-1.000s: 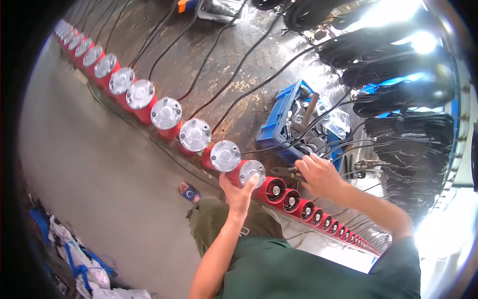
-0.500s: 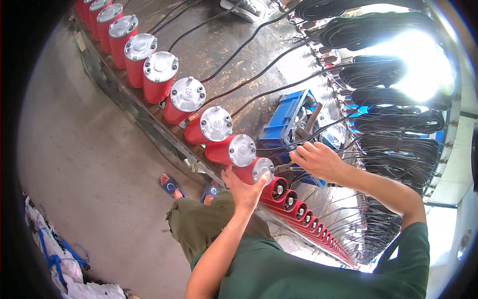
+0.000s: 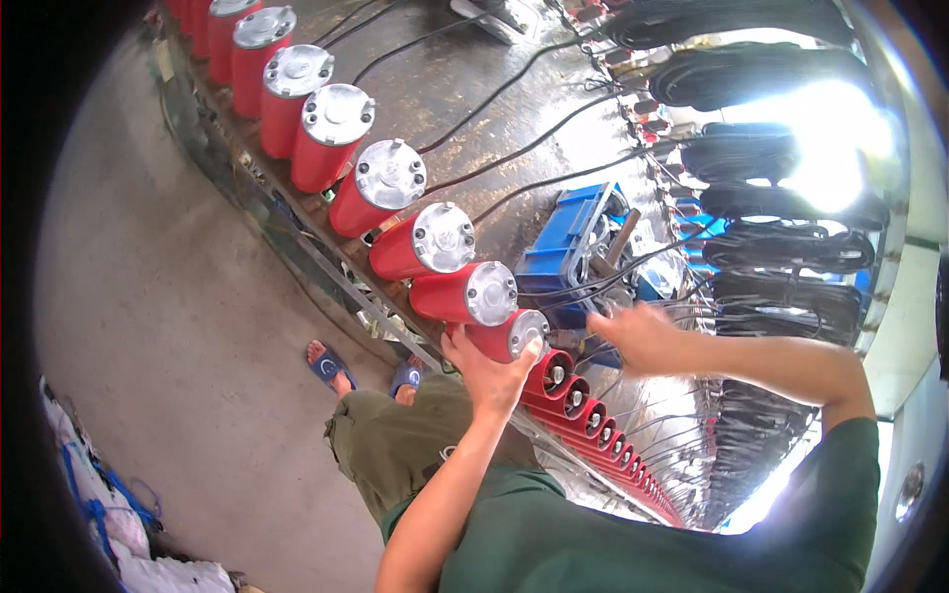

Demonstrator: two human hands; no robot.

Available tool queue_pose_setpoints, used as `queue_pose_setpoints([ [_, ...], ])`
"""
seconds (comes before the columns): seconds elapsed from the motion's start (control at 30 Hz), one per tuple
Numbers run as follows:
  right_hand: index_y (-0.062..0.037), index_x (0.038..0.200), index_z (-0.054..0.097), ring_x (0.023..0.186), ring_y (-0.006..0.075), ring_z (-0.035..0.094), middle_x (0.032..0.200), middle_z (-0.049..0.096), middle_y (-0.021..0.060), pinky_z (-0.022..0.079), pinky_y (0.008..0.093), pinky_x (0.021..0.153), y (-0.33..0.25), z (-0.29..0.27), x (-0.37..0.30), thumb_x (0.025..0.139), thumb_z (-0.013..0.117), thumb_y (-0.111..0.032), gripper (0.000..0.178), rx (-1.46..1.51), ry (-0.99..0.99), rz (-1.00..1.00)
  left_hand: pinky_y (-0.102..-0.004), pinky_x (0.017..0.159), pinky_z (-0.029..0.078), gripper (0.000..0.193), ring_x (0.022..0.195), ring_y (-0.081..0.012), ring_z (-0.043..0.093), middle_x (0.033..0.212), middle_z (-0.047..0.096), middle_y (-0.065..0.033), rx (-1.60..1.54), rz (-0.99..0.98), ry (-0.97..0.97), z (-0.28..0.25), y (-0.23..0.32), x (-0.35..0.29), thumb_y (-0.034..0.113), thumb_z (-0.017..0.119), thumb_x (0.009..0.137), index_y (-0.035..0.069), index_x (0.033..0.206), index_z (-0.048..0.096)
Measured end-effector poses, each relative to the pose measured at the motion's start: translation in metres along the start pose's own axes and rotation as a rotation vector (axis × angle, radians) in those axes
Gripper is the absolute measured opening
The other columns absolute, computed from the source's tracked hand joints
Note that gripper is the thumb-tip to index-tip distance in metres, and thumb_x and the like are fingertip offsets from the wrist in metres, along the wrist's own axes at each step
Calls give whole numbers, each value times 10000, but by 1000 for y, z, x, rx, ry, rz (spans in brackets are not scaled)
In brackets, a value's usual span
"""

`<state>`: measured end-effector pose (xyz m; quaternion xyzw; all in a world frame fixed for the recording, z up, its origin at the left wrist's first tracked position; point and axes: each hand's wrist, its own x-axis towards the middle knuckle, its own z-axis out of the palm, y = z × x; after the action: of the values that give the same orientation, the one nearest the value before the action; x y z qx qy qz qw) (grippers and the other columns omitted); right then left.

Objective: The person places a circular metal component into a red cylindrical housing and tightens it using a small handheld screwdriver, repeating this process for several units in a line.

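Observation:
My left hand (image 3: 491,376) is wrapped round a red cylinder (image 3: 487,340) with a silver metal end cap (image 3: 527,334), thumb against the cap's edge. My right hand (image 3: 643,341) is a little to the right of that cap, curled closed and blurred by motion; whatever it holds cannot be made out. Beyond my left hand, more red cylinders (image 3: 440,296) with silver caps stretch away in a row to the upper left. On the near side lie several uncapped red tubes (image 3: 556,374), their inner parts showing.
A blue crate (image 3: 559,237) with metal parts and a wooden-handled hammer (image 3: 623,237) sits on the metal worktable (image 3: 494,109). Black cables run from the cylinders to coiled black cable bundles (image 3: 791,247) hanging at right. White sacks (image 3: 129,534) lie on the floor at lower left.
My right hand has moved slightly right and down, away from the cap, and is now blurred. My left hand keeps its hold on the red cylinder. The view has shifted slightly.

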<state>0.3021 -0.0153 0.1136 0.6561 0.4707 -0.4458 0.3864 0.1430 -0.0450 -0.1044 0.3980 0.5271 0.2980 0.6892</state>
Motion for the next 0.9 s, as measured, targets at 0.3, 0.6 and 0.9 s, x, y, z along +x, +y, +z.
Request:
queue_pose_setpoints([
  [0.3, -82, 1249, 582, 819, 217, 648, 1042, 629, 132, 476, 332, 555, 0, 10, 1, 854, 739, -93, 425, -470, 256, -53, -564, 1275, 258, 1241, 1571, -511, 162, 1631, 163, -377, -41, -46, -24, -1, 0, -1, 384, 955, 708, -102, 1594, 234],
  [0.6, -31, 1385, 512, 815, 232, 620, 974, 550, 100, 513, 376, 668, 0, 2, -15, 830, 731, -173, 614, 349, -116, 65, -554, 1272, 270, 1268, 1571, -519, 154, 1631, 142, -387, -43, -39, -44, -2, 1, 0, 395, 954, 713, -97, 1613, 210],
  [0.9, -56, 1344, 516, 1036, 295, 617, 1135, 556, 117, 533, 385, 810, -13, -13, 5, 611, 884, -73, 820, -668, 504, -301, -536, 1248, 309, 1275, 1565, -535, 143, 1629, 91, -399, -23, -49, -79, -5, 2, 1, 389, 956, 710, -55, 1620, 183],
])
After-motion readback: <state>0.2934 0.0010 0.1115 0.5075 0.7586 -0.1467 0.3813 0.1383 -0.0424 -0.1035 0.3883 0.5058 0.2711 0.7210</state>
